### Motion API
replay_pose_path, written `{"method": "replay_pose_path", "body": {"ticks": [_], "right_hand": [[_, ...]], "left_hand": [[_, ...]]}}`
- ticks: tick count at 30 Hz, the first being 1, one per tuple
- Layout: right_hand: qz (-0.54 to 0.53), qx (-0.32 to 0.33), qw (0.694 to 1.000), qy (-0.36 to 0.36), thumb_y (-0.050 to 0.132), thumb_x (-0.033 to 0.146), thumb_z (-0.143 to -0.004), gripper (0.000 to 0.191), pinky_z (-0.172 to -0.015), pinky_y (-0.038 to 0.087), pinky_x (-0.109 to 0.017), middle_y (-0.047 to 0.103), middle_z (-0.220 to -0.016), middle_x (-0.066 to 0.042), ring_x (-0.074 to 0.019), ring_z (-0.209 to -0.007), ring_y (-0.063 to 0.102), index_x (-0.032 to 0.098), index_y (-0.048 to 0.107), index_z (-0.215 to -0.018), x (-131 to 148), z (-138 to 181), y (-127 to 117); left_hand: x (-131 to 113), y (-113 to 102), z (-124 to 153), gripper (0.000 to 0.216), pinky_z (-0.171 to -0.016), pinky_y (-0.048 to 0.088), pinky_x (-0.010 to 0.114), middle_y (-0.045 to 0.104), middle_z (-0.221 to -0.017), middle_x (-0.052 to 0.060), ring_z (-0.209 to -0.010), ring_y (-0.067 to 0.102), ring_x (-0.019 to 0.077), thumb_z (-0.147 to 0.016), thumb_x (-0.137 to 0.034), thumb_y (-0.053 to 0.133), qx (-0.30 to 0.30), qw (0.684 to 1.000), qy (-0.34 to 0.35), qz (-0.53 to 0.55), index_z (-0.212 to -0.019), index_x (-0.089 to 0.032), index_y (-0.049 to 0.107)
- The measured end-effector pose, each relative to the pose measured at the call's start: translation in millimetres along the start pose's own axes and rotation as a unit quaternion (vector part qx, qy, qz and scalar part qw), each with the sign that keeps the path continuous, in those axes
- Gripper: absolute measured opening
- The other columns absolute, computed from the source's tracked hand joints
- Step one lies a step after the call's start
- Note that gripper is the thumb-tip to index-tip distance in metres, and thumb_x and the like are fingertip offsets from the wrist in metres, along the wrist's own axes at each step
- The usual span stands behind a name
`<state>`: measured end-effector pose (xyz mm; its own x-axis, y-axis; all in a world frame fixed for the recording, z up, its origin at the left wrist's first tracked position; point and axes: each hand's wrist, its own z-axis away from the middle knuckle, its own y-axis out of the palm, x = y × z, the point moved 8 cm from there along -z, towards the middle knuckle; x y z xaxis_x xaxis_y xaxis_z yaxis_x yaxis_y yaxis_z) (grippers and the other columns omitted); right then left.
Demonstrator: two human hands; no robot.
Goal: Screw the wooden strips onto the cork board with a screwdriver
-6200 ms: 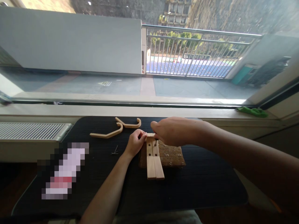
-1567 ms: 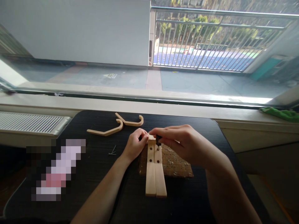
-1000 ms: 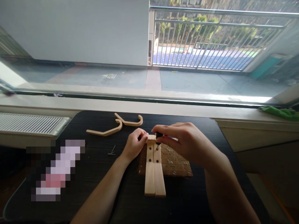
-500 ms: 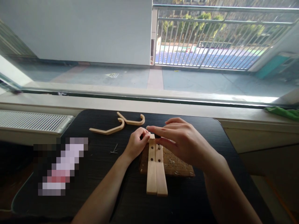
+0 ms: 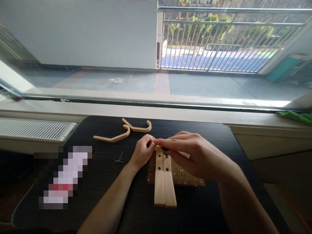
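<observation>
Two pale wooden slats [image 5: 164,185] with holes lie side by side on a brown board [image 5: 185,175] on the black table [image 5: 97,182]. My left hand [image 5: 142,153] pinches the far end of the left slat, fingers closed. My right hand [image 5: 192,154] reaches over the far end of the right slat, thumb and forefinger closed on a small dark piece [image 5: 165,150] above a hole.
Two curved wooden pieces [image 5: 114,136] [image 5: 137,127] lie at the table's far side. A small metal bit [image 5: 119,158] rests left of my left hand. A blurred white object [image 5: 64,177] lies at the left. A radiator grille [image 5: 34,129] and window sill run behind; a green cloth [image 5: 294,117] sits far right.
My right hand lifted with fingers spread half a second ago and has come back down pinching the small dark piece at the right slat. My left hand has stayed on the left slat.
</observation>
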<state>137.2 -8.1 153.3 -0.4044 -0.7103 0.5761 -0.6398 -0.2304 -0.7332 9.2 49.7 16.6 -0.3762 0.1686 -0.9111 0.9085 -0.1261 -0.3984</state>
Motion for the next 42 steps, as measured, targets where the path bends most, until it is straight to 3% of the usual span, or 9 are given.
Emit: {"method": "replay_pose_path", "body": {"ticks": [5,8,11,18,28,33,42], "right_hand": [[0.005,0.017,1.0,0.008,0.045,0.012,-0.096,0.04,-0.079,0.05,-0.03,0.073,-0.105,-0.009,-0.0175,-0.09,0.067,0.019,0.06,-0.133,1,-1,0],[0.004,0.011,1.0,0.018,0.045,0.012,-0.096,0.037,-0.08,0.049,-0.029,0.073,-0.108,-0.009,-0.0183,-0.093,0.068,0.018,0.063,-0.128,-2,-1,-2],[0.002,0.005,0.999,0.033,0.047,0.01,-0.095,0.038,-0.077,0.05,-0.027,0.074,-0.104,-0.007,-0.0171,-0.088,0.069,0.021,0.064,-0.126,-6,1,-4],[-0.016,0.013,0.999,0.046,0.048,0.008,-0.093,0.037,-0.075,0.051,-0.023,0.075,-0.104,-0.007,-0.0154,-0.085,0.069,0.019,0.066,-0.123,-8,6,-8],[-0.047,0.054,0.994,0.078,0.048,0.009,-0.092,0.038,-0.068,0.051,-0.021,0.076,-0.095,-0.004,-0.0116,-0.07,0.065,0.018,0.069,-0.122,-13,14,-15],[-0.039,0.039,0.992,0.111,0.049,0.011,-0.092,0.037,-0.073,0.054,-0.023,0.076,-0.1,-0.006,-0.0139,-0.078,0.069,0.014,0.068,-0.123,-22,19,-21],[-0.023,0.041,0.997,0.068,0.049,0.01,-0.092,0.038,-0.083,0.054,-0.025,0.074,-0.111,-0.006,-0.0181,-0.094,0.071,0.021,0.068,-0.124,-10,12,-14]], "left_hand": [[-2,-3,4,0.02,-0.073,0.048,0.03,0.063,-0.083,0.003,-0.079,0.06,0.0186,-0.084,-0.028,0.041,0.003,0.996,0.004,0.09,-0.094,-0.018,0.056],[-7,4,7,0.033,-0.087,0.049,0.033,0.066,-0.102,0.005,-0.097,0.061,0.0213,-0.081,-0.027,0.05,0.06,0.993,0.026,0.093,-0.113,-0.018,0.054],[-10,9,8,0.037,-0.092,0.048,0.034,0.065,-0.109,0.008,-0.102,0.061,0.0226,-0.085,-0.033,0.055,0.09,0.993,0.048,0.051,-0.119,-0.017,0.053],[-11,15,8,0.038,-0.092,0.048,0.036,0.065,-0.109,0.009,-0.102,0.061,0.0244,-0.08,-0.036,0.066,0.098,0.993,0.06,-0.012,-0.112,-0.018,0.058],[-16,18,7,0.022,-0.079,0.051,0.031,0.065,-0.095,0.007,-0.092,0.061,0.0209,-0.077,-0.031,0.069,0.105,0.993,0.057,-0.014,-0.093,-0.018,0.063],[-15,19,7,0.021,-0.077,0.05,0.029,0.064,-0.096,0.005,-0.087,0.062,0.0188,-0.077,-0.028,0.068,0.11,0.992,0.056,-0.019,-0.095,-0.018,0.064],[-17,19,6,0.021,-0.072,0.049,0.029,0.062,-0.087,0.004,-0.084,0.059,0.0191,-0.075,-0.03,0.069,0.107,0.993,0.053,-0.014,-0.092,-0.018,0.064]]}}
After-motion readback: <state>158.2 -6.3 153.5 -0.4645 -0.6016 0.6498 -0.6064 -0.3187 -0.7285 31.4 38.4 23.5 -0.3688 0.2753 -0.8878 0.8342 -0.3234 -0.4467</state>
